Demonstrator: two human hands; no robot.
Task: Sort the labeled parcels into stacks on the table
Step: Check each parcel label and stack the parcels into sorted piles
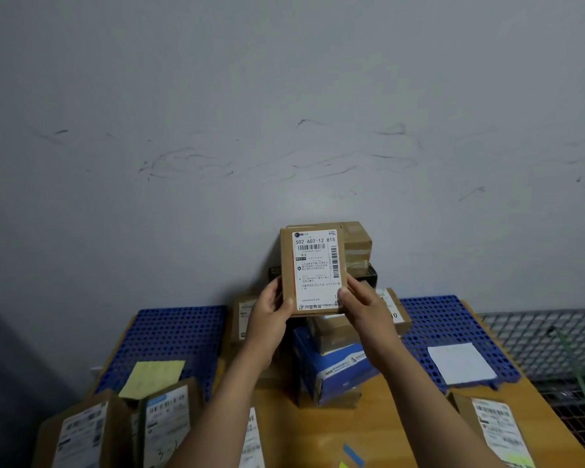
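Head view: a small brown cardboard parcel [313, 271] with a white label is gripped by both hands [273, 310] above the unsorted central pile [331, 363]; labelled parcels [122, 430] already lie nearer on the desk [402, 430], so sorting is judged partway.

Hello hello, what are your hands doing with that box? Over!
Left hand and right hand both hold the labeled parcel, raised, label facing camera. Parcel pile right behind. Nothing blocking.
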